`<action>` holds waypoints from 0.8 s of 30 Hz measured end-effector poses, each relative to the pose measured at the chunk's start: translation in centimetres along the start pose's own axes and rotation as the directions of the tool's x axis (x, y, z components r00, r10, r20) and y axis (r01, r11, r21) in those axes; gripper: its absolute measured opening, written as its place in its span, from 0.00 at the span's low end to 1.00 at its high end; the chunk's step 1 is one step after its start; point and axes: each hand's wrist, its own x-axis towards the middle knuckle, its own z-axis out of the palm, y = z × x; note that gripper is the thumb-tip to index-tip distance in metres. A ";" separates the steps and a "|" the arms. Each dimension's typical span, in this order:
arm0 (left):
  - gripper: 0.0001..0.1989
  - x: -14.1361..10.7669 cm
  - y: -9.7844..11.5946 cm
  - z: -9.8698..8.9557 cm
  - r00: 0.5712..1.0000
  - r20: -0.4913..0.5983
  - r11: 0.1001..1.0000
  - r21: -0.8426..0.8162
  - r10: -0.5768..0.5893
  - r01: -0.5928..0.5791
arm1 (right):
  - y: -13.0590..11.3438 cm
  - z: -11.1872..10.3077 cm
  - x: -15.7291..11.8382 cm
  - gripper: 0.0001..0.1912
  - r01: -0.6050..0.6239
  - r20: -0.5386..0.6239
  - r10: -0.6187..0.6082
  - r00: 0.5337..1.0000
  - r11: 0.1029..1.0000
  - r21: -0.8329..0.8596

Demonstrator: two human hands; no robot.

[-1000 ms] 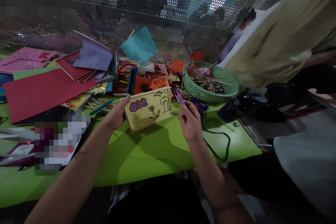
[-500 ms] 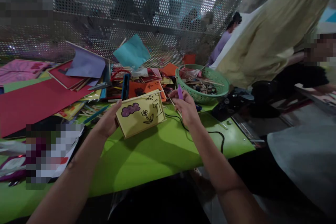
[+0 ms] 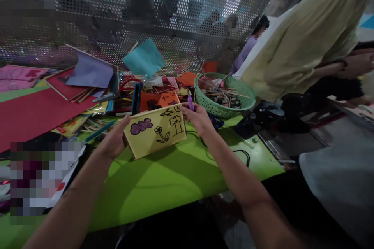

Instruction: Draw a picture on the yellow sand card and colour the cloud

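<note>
A yellow picture panel (image 3: 149,146) with thin stick edging is tilted up above the green table. It bears black line drawings of a flower, a tree and a bird, plus a cloud coloured purple. My left hand (image 3: 115,140) grips its left side, thumb at the upper corner. At the upper right corner is my right hand (image 3: 200,120), its fingers closed and touching the panel's edge. A purple marker (image 3: 191,102) sticks up from that same hand; its lower end is hidden by the fingers.
Behind the panel lie an orange drawn card (image 3: 150,100), scissors (image 3: 107,96) and coloured papers. A green basket (image 3: 224,112) of sticks stands right of them. Red card (image 3: 37,118) covers the left side. A cord (image 3: 244,152) crosses the green table (image 3: 163,186). A person (image 3: 295,46) stands at right.
My right hand has moved left with the purple marker, from beside the panel to its upper right corner. The panel has shifted slightly left and down in view.
</note>
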 end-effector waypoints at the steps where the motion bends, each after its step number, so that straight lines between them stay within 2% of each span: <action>1: 0.23 0.0 -0.1 0.0 1.000 0.014 1.000 -0.008 -0.015 0.015 | 0.0 0.0 -0.1 0.21 0.007 -0.005 -0.007 1.000 1.000 -0.003; 6: 0.19 0.3 -0.6 -0.3 0.999 0.035 0.997 -0.073 -0.015 0.018 | -0.2 -0.3 -0.5 0.19 0.011 -0.009 -0.011 1.000 1.000 0.006; 11: 0.25 0.7 -0.8 -0.5 0.995 0.099 0.998 -0.060 0.008 -0.002 | -0.5 -0.4 -0.5 0.18 -0.017 -0.026 0.016 1.000 0.999 -0.034; 16: 0.23 0.5 -0.3 -0.1 0.996 0.057 0.998 -0.024 0.067 -0.066 | -0.5 -0.5 -0.5 0.15 0.023 -0.052 -0.024 0.998 0.999 -0.031; 19: 0.21 0.2 0.6 -0.1 0.994 -0.007 0.988 0.111 0.113 -0.111 | -0.3 -0.7 -0.6 0.14 0.072 -0.045 -0.074 0.996 0.996 -0.047; 21: 0.21 -0.1 1.8 -0.1 0.988 -0.050 0.954 0.269 0.149 -0.130 | -0.2 -0.8 -0.6 0.13 0.095 -0.035 -0.097 0.995 0.994 -0.058; 24: 0.25 -0.6 3.9 0.4 0.977 -0.025 0.803 0.574 0.214 -0.161 | 0.0 -0.8 -0.6 0.13 0.084 -0.042 -0.087 0.995 0.993 -0.080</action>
